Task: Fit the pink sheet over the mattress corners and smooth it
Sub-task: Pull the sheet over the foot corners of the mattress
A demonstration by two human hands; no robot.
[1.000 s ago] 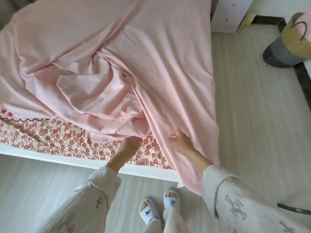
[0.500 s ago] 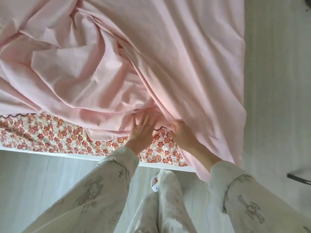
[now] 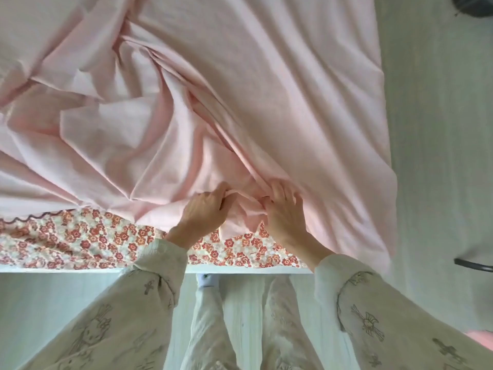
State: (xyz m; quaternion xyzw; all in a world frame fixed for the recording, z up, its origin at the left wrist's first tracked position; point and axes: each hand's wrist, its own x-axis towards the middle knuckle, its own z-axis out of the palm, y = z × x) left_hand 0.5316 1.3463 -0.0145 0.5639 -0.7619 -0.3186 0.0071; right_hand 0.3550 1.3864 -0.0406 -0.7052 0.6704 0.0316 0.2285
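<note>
- Pink sheet (image 3: 266,76) lies loose and heavily creased over the bed; its near hem is bunched at the foot edge between your two hands, while its right side hangs past the bed's right edge toward the floor (image 3: 432,156).
- Nearest to you: your pale patterned sleeves (image 3: 373,303) and trouser legs (image 3: 208,329), with one white slipper toe (image 3: 206,280) showing just below the white bed frame (image 3: 66,268).
- Above the frame, the red-flowered mattress cover (image 3: 80,239) is bare along the near edge. The sheet does not reach down over it on the left side.
- Your left hand (image 3: 204,212) rests at the sheet's hem, knuckles up. Fingers are curled and the fingertips pinch a small fold of pink cloth.
- Your right hand (image 3: 286,209) sits just beside the left, a short ridge of bunched cloth between them. Its fingers are bent and dig into a fold of the sheet; the thumb presses cloth from the left side. Grip reads as a hold on the sheet.
- Beyond the hands: deep diagonal folds run up and left from the gathered spot; the right half of the sheet lies flatter, with shallow ripples.
- Far right, on the floor: a dark thin bar (image 3: 473,264) at the frame edge and a dark rounded object (image 3: 474,4) in the top corner, neither identifiable.
</note>
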